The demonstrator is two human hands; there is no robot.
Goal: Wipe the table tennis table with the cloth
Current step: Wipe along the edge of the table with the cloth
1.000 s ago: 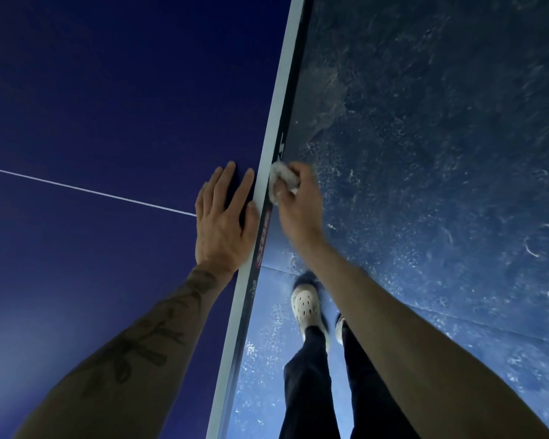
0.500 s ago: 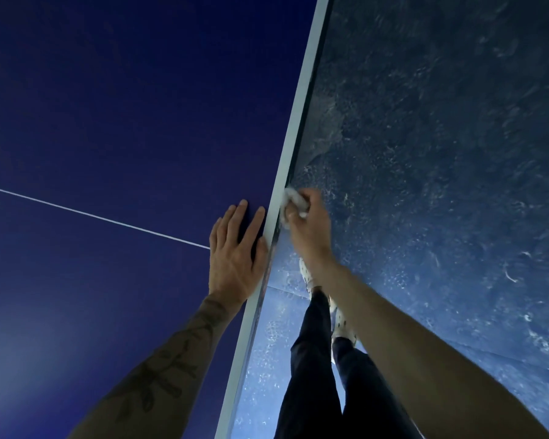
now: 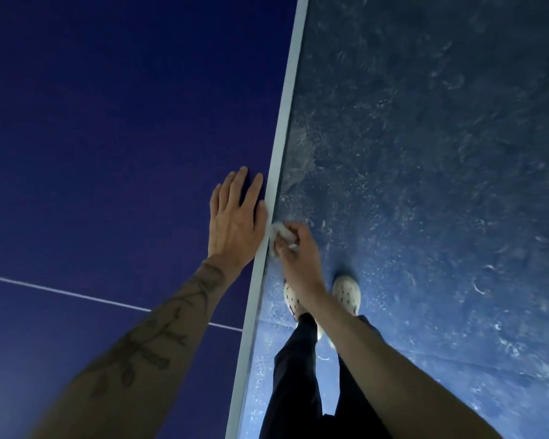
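Desk (image 3: 108,122) surface of dark blue fills the left half of the view. Its long side edge runs from the top middle down to the bottom, a little slanted, and a pale border stripe (image 3: 286,106) follows it along the whole length. A thin white line (image 3: 76,296) crosses the surface from the left and meets the stripe below the hands.

The left hand (image 3: 235,223) lies flat on the desk with straight fingers. It grasps nothing, and its thumb side is just beside the border stripe. The tattooed left forearm (image 3: 159,337) reaches across the blue surface towards it.

The right hand (image 3: 298,251) is on the outer side of the edge. Its fingers are curled and pinch a small crumpled white cloth (image 3: 281,232). The cloth touches the side of the desk, right under the border stripe and just beside the left hand.

Above the two hands, the edge goes on uncovered up to the top of the view. To the right of the edge lies the floor (image 3: 425,153), grey-blue and mottled, with a straight seam low in the view. On it, near the desk, stand the person's feet in pale perforated shoes (image 3: 347,293). One of the shoes is partly hidden behind the right wrist. Dark trousers (image 3: 295,375) come down to them.
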